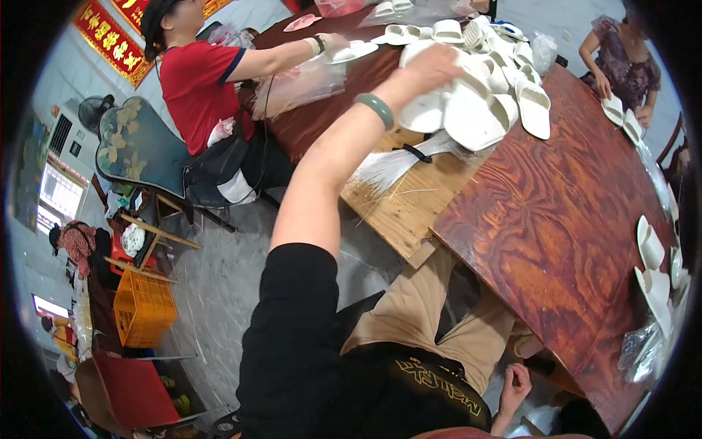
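Head cam view, so the left hand point(436, 67), just past a green bangle point(376, 111), is reached out over a heap of white slippers point(475, 121) at the far left corner of the wood-grain tabletop point(556, 212). Fingers look bent down onto the heap, but honestly can't tell if they've actually got hold of one. Right hand point(515, 388) is down low outside the near edge, fingers loosely curled with nothing visible in them. Bare plywood point(409, 208) runs along the tabletop's left edge, with a strapped bundle of thin white strands point(387, 168) on it, right beside the heap. More slippers sit along the right edge near some clear plastic wrap point(640, 351). Co-worker in a red shirt point(194, 95) has a hand by another slipper, over on the left
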### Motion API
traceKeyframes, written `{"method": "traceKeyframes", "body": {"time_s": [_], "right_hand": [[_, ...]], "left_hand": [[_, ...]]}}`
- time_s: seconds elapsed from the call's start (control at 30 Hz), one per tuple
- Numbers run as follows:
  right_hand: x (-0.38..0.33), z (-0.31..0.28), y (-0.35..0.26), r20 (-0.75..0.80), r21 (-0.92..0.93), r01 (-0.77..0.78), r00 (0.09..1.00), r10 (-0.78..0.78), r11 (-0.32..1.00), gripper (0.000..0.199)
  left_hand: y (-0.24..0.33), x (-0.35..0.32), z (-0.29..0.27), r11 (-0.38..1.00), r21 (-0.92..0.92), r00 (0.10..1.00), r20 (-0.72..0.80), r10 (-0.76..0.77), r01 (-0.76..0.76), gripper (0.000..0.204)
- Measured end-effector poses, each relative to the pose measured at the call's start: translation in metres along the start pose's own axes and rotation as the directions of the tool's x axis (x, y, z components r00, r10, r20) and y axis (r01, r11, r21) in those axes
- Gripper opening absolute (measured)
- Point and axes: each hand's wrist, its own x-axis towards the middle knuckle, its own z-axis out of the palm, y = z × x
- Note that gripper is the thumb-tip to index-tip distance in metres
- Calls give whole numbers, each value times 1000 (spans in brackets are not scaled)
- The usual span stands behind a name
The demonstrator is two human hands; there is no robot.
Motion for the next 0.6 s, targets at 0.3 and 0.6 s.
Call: {"method": "traceKeyframes", "body": {"time_s": [0.3,0.6], "right_hand": [[2,-8,181,245,-525,-91,936,252,846,32],[-18,22,281,232,-451,-290,875,425,844,21]], "left_hand": [[38,-1,-21,205,-792,755,418,-505,576,31],[155,38,-29,986,-138,985,157,-73,95,29]]}}
